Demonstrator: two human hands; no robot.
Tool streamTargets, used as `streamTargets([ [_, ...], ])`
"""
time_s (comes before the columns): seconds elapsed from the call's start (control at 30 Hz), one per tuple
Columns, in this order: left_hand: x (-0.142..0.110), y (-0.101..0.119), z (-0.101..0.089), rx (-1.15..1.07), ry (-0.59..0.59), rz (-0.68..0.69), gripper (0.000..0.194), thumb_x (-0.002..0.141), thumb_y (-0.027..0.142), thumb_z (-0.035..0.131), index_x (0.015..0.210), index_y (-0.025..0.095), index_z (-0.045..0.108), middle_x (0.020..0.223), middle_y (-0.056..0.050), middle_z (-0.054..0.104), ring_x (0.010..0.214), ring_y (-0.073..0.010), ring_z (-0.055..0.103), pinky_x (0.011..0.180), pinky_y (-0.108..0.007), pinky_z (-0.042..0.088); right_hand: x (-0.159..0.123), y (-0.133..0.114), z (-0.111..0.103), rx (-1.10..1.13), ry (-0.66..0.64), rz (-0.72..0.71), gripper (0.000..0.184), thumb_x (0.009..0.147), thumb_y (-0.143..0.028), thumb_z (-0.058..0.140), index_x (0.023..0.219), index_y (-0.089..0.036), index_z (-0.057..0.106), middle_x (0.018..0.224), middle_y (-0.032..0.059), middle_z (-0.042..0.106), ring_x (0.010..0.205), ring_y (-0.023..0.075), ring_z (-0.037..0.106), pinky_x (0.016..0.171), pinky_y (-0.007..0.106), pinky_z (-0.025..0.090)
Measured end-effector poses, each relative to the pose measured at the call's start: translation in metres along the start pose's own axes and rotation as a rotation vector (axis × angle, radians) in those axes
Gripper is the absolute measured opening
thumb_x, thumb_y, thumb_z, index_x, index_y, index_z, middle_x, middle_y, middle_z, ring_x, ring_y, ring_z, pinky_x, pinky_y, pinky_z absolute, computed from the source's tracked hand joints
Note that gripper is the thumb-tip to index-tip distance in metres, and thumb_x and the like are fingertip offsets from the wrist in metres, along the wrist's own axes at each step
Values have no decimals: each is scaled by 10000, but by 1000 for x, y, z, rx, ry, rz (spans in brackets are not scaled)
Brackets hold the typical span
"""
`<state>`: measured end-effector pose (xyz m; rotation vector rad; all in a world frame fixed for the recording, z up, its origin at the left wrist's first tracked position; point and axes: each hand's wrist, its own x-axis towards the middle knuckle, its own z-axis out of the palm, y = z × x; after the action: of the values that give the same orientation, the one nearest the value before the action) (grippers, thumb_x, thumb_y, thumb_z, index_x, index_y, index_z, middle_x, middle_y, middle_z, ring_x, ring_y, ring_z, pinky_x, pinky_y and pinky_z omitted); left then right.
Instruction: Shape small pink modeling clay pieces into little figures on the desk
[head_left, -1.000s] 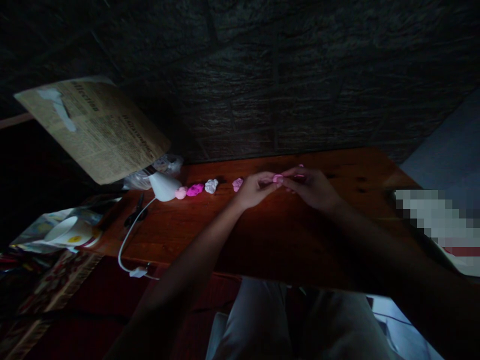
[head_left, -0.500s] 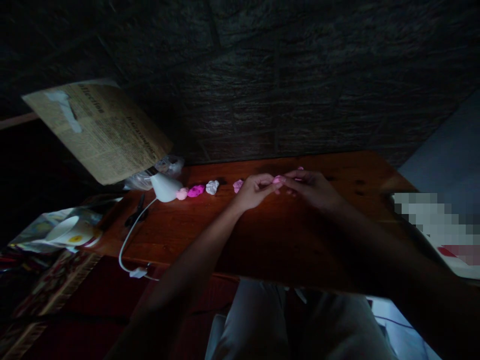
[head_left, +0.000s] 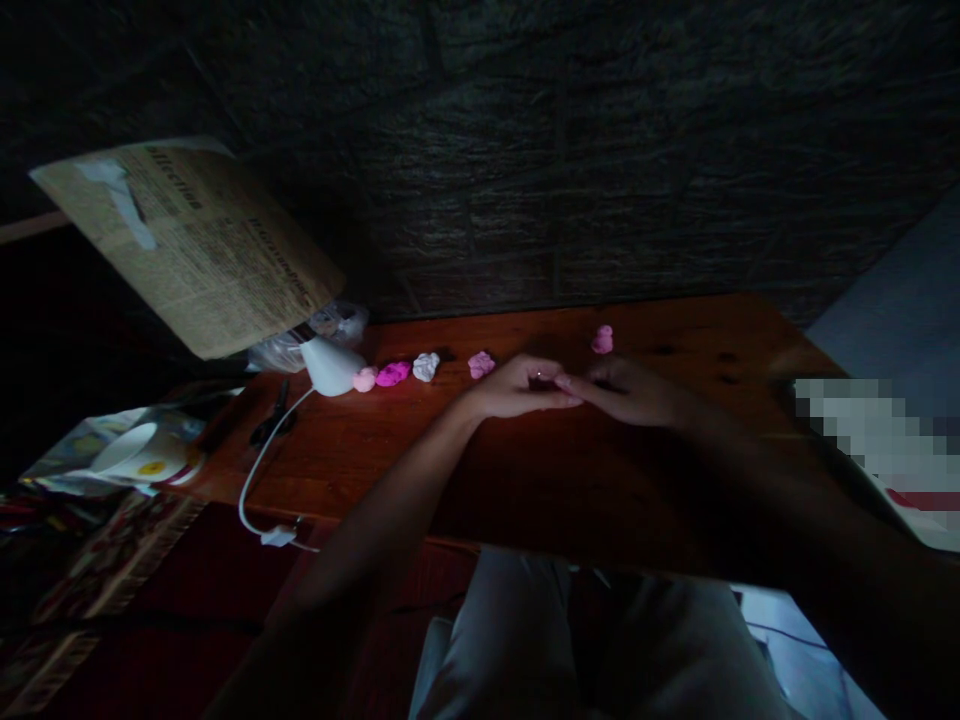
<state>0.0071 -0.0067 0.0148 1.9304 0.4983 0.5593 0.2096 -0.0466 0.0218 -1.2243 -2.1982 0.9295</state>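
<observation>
My left hand and my right hand rest low on the wooden table, their fingertips meeting and overlapping between them. The fingers are pressed together, and whatever lies under them is hidden. A small pink clay lump sits on the table just behind my right hand. Another pink lump lies just left of my left hand. Further left are a white lump, a magenta lump and a pale pink lump in a row.
A white lamp head with a white cable lies at the table's left. Dark scissors lie beside it. A newspaper sheet hangs above. A white cup stands far left. A dark textured wall backs the table.
Both hands have dropped from a raised pinch onto the table. The pink lump between the fingertips is out of sight. The pink lump behind my right hand has come into full view.
</observation>
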Motion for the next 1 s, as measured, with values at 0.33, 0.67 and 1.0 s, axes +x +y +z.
streamTargets([
  [0.33,-2,6,0,-102,-20,-33,242,719,309,837,741,155,652,731,23,621,700,-100,555,690,-255,448,-1,-8,4,79,-8,20,729,826,-889,391,480,-247,384,482,-33,323,456,111,315,478,313,244],
  [0.67,1,2,5,-2,32,-55,373,804,524,765,791,168,658,680,34,564,595,-88,489,561,-240,376,6,-4,6,182,288,49,661,905,-764,384,483,-255,380,460,-24,371,495,134,366,551,329,308],
  [1.0,1,-1,12,168,173,49,392,963,521,552,766,186,603,661,16,526,609,-111,481,572,-261,395,7,-4,13,244,212,62,765,860,-925,194,581,-262,457,539,1,438,595,188,494,630,362,385],
])
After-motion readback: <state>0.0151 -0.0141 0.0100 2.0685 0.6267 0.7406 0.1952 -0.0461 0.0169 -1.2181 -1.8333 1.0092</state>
